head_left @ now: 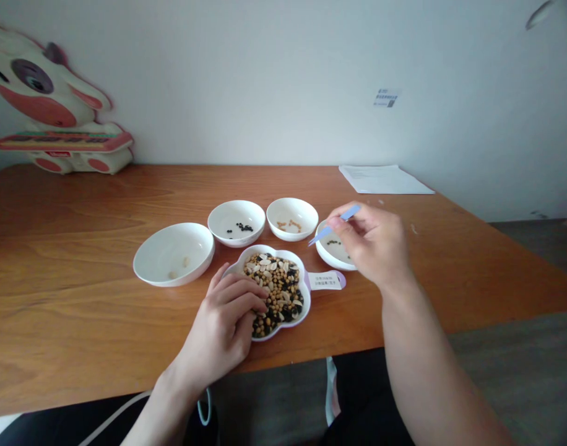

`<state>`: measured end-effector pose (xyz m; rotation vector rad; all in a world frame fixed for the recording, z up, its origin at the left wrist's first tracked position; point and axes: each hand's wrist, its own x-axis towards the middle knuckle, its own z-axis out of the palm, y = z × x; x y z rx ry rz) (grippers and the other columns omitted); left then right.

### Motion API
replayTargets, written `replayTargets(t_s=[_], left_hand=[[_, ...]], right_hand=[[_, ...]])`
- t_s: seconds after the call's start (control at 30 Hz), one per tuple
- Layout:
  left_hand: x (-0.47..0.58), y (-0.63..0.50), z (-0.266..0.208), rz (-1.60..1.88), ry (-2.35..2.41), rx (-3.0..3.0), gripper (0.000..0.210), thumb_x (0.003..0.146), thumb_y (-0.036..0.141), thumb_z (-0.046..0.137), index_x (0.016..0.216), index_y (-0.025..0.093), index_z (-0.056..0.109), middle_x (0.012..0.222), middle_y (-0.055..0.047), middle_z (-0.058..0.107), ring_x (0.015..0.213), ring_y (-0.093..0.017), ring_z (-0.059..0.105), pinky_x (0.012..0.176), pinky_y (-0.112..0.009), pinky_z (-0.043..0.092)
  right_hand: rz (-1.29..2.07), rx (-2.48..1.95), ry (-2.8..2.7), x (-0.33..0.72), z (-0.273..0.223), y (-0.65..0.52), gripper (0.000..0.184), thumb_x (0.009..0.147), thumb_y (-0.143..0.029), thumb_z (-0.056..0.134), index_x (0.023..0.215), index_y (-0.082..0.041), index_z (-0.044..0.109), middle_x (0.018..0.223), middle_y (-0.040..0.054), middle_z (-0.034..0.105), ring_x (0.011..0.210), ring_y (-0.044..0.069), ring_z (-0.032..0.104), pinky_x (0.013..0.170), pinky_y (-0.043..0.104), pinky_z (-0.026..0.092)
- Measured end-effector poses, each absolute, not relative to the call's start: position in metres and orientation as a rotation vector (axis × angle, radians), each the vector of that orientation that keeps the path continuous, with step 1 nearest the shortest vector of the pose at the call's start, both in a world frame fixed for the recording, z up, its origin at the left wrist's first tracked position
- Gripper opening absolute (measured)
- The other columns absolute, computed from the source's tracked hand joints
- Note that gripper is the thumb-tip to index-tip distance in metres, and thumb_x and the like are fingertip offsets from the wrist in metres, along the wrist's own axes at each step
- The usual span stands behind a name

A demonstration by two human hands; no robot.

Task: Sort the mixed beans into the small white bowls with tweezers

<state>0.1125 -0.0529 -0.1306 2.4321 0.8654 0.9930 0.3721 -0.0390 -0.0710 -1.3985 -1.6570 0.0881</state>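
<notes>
A flower-shaped white dish (304, 313) with a lilac rim and handle holds mixed beans and pale flat seeds (278, 279). My left hand (230, 313) grips its left side, fingers curled over the rim and the contents. Between the thumb and fingers of my right hand (374, 238) are light-blue tweezers (327, 231). Their tips point left, above the dish and beside the right white bowl (339, 265). That bowl, partly hidden by my hand, contains small dark green beans (333, 243). No item is discernible between the tips.
Behind the dish stand a white bowl with black beans (241, 227) and another with yellowish beans (289, 225). A larger bowl (147, 266) at left has a few pale seeds. Papers (383, 179) and a cow-shaped toy keyboard (65, 142) are near the wall.
</notes>
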Motion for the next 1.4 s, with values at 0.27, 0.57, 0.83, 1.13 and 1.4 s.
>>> replayTargets(t_s=[0.27, 0.57, 0.83, 1.13, 1.4], left_hand=[[0.113, -0.054, -0.133, 1.043, 0.956, 2.384, 0.030, 0.080, 0.001, 0.044, 0.093, 0.019, 0.065, 0.112, -0.007, 0.063, 0.108, -0.021, 0.060, 0.118, -0.054, 0.025], [0.113, -0.056, -0.131, 1.149, 1.035, 2.300, 0.047, 0.072, 0.002, 0.043, 0.113, 0.018, 0.059, 0.119, -0.009, 0.057, 0.112, -0.023, 0.056, 0.096, -0.038, 0.052], [0.113, -0.055, -0.131, 1.140, 1.081, 2.277, 0.044, 0.072, 0.004, 0.044, 0.111, 0.018, 0.061, 0.120, -0.010, 0.057, 0.113, -0.025, 0.056, 0.096, -0.041, 0.052], [0.110, -0.055, -0.131, 1.260, 1.171, 2.177, 0.032, 0.081, 0.006, 0.045, 0.102, 0.019, 0.065, 0.114, -0.007, 0.060, 0.109, -0.021, 0.058, 0.095, -0.037, 0.049], [0.111, -0.052, -0.132, 1.281, 1.218, 2.246, 0.027, 0.083, 0.006, 0.046, 0.088, 0.020, 0.068, 0.107, -0.006, 0.063, 0.106, -0.024, 0.056, 0.094, -0.045, 0.044]], right_hand=[[0.792, -0.872, -2.229, 0.313, -0.076, -0.050, 0.011, 0.084, -0.010, 0.065, 0.078, -0.015, 0.072, 0.075, 0.0007, 0.073, 0.065, 0.010, 0.064, 0.064, 0.021, 0.047], [0.384, -1.201, -2.083, 0.320, -0.088, -0.039, 0.015, 0.089, -0.015, 0.059, 0.087, -0.018, 0.074, 0.086, 0.0030, 0.076, 0.077, 0.016, 0.068, 0.071, 0.028, 0.050], [0.305, -1.291, -2.029, 0.333, -0.074, -0.044, 0.013, 0.086, -0.017, 0.061, 0.076, -0.016, 0.069, 0.066, 0.0000, 0.070, 0.054, 0.010, 0.057, 0.054, 0.023, 0.039], [0.490, -1.000, -1.982, 0.317, -0.083, -0.043, 0.011, 0.089, -0.018, 0.061, 0.085, -0.017, 0.071, 0.079, 0.0009, 0.075, 0.069, 0.012, 0.067, 0.063, 0.022, 0.049], [0.484, -1.055, -1.984, 0.318, -0.083, -0.043, 0.012, 0.088, -0.020, 0.061, 0.082, -0.015, 0.069, 0.073, 0.0010, 0.071, 0.062, 0.011, 0.061, 0.060, 0.023, 0.044]])
